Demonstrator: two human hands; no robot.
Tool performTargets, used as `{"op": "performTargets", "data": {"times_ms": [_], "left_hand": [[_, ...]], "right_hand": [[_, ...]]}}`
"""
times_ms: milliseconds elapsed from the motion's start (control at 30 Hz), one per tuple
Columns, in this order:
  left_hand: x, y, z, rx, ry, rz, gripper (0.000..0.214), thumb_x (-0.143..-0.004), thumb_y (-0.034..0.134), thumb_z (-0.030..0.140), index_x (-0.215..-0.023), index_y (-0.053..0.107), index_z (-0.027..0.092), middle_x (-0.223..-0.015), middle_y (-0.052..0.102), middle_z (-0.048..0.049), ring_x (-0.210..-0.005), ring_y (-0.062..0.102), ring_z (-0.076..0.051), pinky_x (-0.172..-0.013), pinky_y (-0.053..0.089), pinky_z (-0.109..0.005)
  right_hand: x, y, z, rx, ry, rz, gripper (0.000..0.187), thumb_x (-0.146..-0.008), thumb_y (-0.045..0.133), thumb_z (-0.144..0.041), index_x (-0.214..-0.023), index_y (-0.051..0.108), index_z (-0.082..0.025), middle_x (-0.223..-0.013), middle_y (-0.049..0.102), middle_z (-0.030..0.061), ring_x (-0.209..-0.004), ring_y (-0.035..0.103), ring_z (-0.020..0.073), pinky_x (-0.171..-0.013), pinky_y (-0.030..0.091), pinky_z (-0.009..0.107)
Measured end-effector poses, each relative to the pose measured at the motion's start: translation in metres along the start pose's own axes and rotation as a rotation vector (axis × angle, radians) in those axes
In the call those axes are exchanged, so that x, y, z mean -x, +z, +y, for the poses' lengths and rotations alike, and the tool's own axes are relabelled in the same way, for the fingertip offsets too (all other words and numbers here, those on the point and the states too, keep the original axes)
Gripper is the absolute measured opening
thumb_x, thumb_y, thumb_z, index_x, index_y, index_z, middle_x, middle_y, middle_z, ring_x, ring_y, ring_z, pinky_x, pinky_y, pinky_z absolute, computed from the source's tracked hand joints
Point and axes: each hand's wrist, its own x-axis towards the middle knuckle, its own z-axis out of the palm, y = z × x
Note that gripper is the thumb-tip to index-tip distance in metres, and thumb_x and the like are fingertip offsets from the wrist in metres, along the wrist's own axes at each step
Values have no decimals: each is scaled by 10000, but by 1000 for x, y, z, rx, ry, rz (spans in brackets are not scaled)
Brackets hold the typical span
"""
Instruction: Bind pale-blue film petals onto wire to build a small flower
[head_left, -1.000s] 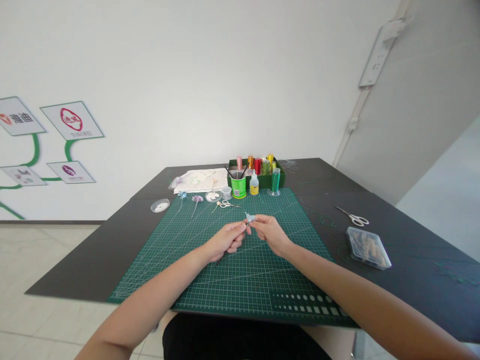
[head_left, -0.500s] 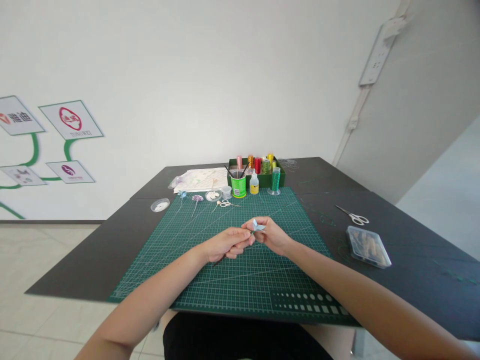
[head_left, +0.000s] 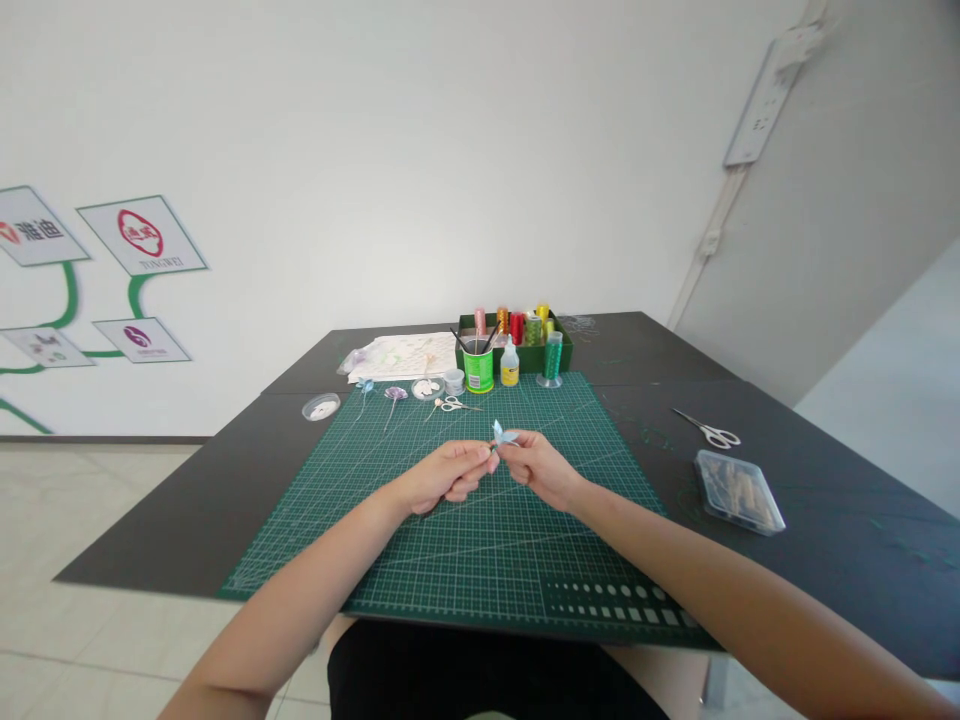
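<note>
While both arms reach over the green mat (head_left: 420, 560), the two hands meet near its middle, just above it, with a small pale blue flower (head_left: 504, 436) between them. The left hand (head_left: 452, 473) has its thumb and finger pinched on the stem end, just under the petals. The right hand (head_left: 541, 470) pinches the flower from the other side, with its fingers curled. The stem is tiny and mostly hidden by the fingers, so it is hard to tell just how each fingertip touches it. The mat lies flat on a dark tabletop (head_left: 165, 510). Near its far edge lie a blue flower (head_left: 364, 385), a purple flower (head_left: 396, 393) and small scissors (head_left: 452, 404) with white handles. Thin sticks stand in a bright green tub (head_left: 478, 374), and a glue bottle (head_left: 510, 372) stands upright just beside it. Next comes a spool of green thread (head_left: 553, 354). Behind them, a dark green box (head_left: 564, 357) holds more spools in pink, red and yellow. Off to the right, bigger scissors (head_left: 720, 438) lie near a clear plastic case (head_left: 739, 492).
</note>
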Motion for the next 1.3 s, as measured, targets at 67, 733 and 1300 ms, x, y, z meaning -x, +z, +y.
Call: {"op": "performTargets", "data": {"times_ms": [67, 733, 1300], "left_hand": [[-3, -5, 0, -4, 28, 63, 339, -854, 549, 493, -796, 498, 164, -541, 203, 99, -412, 119, -38, -349, 97, -146], [-18, -25, -11, -160, 144, 353, 307, -851, 535, 479, -979, 445, 215, -540, 308, 109, -384, 189, -42, -339, 149, -131], [-15, -23, -21, -946, 283, 357, 175, -926, 417, 345, -900, 521, 208, -546, 403, 78, -507, 393, -100, -528, 276, -215]], "right_hand": [[0, 0, -1, 35, -28, 29, 259, -657, 770, -391, -724, 665, -164, -468, 383, -85, -417, 179, 42, -414, 96, 241], [1, 1, -5, 226, -109, 95, 240, -658, 742, -374, -731, 730, -146, -417, 398, -69, -391, 216, 48, -399, 104, 245], [8, 0, -21, 352, -170, -24, 287, -686, 731, -414, -773, 753, -140, -416, 394, -61, -413, 232, 50, -406, 134, 232]]}}
